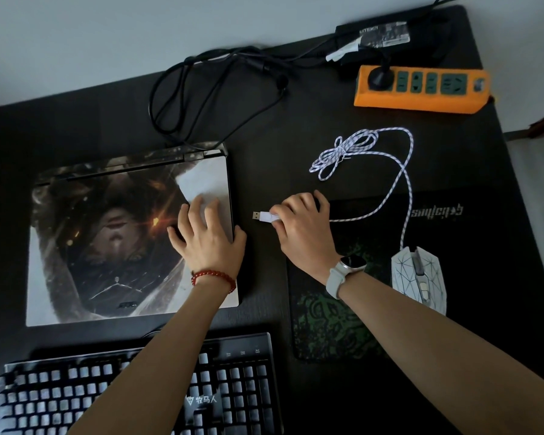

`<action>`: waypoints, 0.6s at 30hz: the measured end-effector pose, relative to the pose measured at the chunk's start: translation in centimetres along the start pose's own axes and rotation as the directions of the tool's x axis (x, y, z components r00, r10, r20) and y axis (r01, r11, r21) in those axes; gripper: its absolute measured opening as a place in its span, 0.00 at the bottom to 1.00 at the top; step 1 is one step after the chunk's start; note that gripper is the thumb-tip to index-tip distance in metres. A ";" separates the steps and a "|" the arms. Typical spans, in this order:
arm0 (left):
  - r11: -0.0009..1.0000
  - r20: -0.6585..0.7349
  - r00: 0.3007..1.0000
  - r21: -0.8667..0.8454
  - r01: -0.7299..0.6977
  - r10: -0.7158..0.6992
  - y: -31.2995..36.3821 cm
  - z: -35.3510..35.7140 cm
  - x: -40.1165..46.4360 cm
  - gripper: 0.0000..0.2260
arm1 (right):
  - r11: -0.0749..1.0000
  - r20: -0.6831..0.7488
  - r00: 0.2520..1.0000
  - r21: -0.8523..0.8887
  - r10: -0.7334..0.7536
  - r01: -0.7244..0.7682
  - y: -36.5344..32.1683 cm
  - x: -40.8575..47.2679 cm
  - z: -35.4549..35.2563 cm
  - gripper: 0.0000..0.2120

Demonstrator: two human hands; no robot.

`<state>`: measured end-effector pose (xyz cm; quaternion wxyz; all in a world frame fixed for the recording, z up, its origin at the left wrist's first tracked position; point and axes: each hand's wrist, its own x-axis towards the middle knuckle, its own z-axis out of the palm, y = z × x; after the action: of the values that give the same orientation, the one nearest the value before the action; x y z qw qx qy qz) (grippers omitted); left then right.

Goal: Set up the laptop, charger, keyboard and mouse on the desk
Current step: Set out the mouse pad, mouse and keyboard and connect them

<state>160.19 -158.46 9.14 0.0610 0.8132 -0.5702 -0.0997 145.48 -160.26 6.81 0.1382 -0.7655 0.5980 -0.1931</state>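
Observation:
The closed laptop, its lid covered by a dark picture skin, lies at the left of the black desk. My left hand rests flat on its right edge, fingers spread. My right hand pinches the white USB plug of the mouse cable, metal tip pointing left, a short gap from the laptop's right side. The white braided cable runs from a bundled loop down to the white mouse on the mouse pad. The black keyboard sits at the front. The charger brick lies at the back.
An orange power strip with a black plug in its left socket stands at the back right. Black charger cables loop behind the laptop toward its rear edge. The desk's right edge runs near the mouse.

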 end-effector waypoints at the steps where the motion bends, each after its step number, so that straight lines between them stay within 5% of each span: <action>1: 1.000 -0.007 1.000 0.007 0.007 -0.006 0.2 0.0 0.2 0.25 | 1.000 -0.001 1.000 -0.003 -0.001 0.001 0.0 0.0 0.0 0.06; 18: 0.997 -0.040 0.997 -0.040 -0.073 0.072 -1.1 -0.1 0.1 0.35 | 0.991 0.056 0.994 0.095 -0.099 0.094 -1.4 0.0 1.0 0.06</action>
<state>161.24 -158.16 8.99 0.0924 0.7923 -0.5958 -0.0936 147.11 -159.95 6.53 0.1817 -0.7918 0.5463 -0.2037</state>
